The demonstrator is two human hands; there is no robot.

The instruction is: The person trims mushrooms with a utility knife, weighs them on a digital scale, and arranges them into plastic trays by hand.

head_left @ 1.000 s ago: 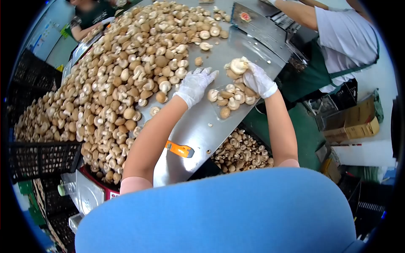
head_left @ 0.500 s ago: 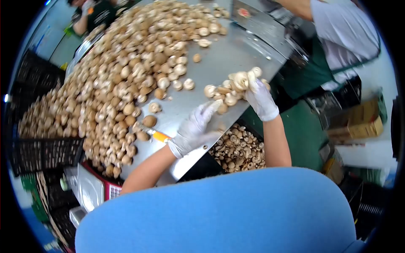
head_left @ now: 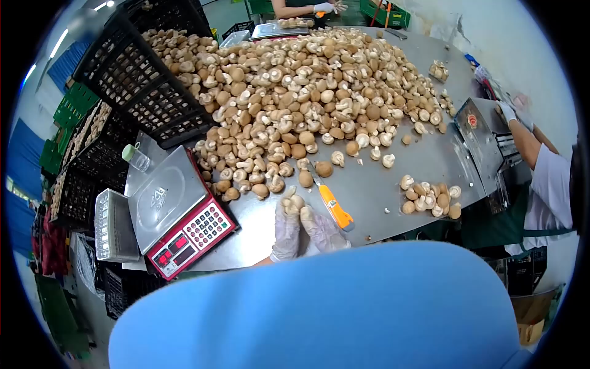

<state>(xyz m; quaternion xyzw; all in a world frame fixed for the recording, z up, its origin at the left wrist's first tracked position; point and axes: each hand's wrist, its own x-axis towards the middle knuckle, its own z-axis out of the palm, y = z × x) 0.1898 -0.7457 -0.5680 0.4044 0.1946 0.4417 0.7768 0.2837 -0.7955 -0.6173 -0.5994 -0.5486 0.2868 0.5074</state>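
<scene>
Close together at the table's near edge are my gloved left hand [head_left: 286, 235] and my gloved right hand [head_left: 321, 230]. A pale mushroom [head_left: 296, 202] shows at their fingertips, with the fingers of both hands closed about it; exactly how each one grips is partly hidden. Just right of them lies an orange-handled utility knife [head_left: 335, 208], its blade towards the mushroom pile [head_left: 289, 111]. A separate small cluster of mushrooms [head_left: 431, 200] sits on the metal table [head_left: 399, 175] further right.
To the left stands a red scale [head_left: 190, 237] beside clear plastic trays [head_left: 114, 227] and a bottle [head_left: 136, 158]. A black crate [head_left: 144, 80] of mushrooms leans behind it. One co-worker's arm [head_left: 525, 138] is by a metal machine [head_left: 482, 138] at right; another person [head_left: 301, 9] works across the table.
My view has swung left. Both hands have left the mushroom cluster at the right and come together near the knife, holding a mushroom. The cluster now rests on the table.
</scene>
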